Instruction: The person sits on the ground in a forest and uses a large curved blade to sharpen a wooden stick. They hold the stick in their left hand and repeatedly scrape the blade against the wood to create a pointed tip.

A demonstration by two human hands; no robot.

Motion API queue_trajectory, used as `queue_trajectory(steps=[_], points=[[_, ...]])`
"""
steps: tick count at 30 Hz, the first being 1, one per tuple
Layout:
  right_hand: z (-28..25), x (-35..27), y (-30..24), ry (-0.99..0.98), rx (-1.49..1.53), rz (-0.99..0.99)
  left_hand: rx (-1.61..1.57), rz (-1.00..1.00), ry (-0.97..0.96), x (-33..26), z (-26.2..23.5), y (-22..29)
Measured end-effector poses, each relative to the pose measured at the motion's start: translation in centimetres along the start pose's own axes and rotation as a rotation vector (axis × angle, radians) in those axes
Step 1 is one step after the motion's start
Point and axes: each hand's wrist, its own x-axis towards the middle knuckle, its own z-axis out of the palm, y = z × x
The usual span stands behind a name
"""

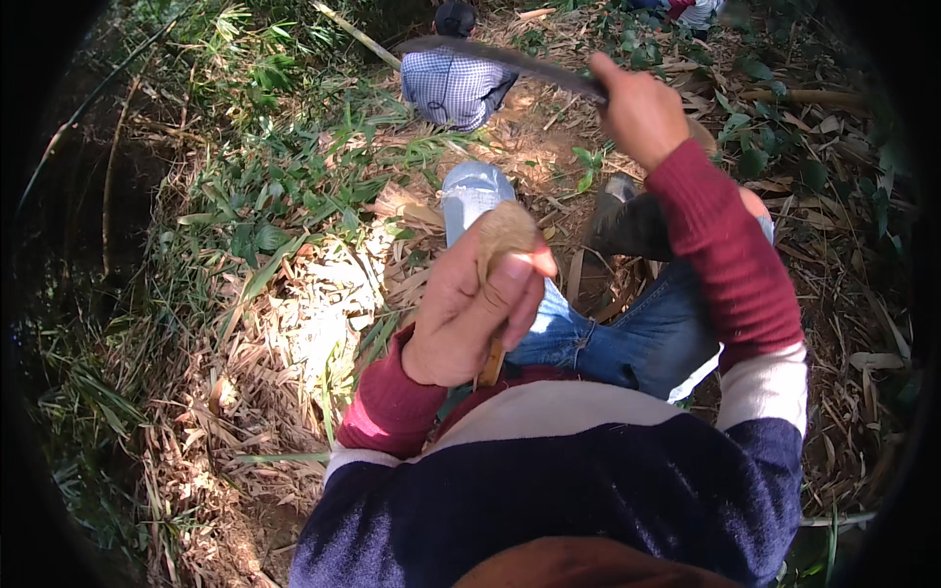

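Left hand (459, 314) grips tan lump (510, 227), likely steadying it; right hand (643, 116) clasps long blade (515, 62) beyond lump, apparently for clearance.

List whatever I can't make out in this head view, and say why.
In the head view:
- Base of the long blade: covered by the right hand.
- Lower part of the tan piece: covered by the left hand.
- Hands of the person in the checked shirt: hidden by that person's own body.
- Most of the other person: cut off by the top edge.
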Motion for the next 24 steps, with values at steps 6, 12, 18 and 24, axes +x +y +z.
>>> queue_trajectory(steps=[6,12,18,24], points=[[-0.3,-3.0,5.7,0.107,0.254,0.225,-0.105,-0.032,0.081,1.2,-2.8,0.7],[-3.2,-4.2,0.9,0.168,0.575,0.112,-0.144,0.019,0.048,2.6,-1.5,0.4],[-5.7,-5.3,-3.8,0.12,0.744,-0.061,0.008,0.049,0.206,2.4,-1.0,1.3],[-7.9,-5.8,-6.5,0.179,0.754,-0.354,0.096,-0.015,0.274,0.6,-2.3,-0.7]])
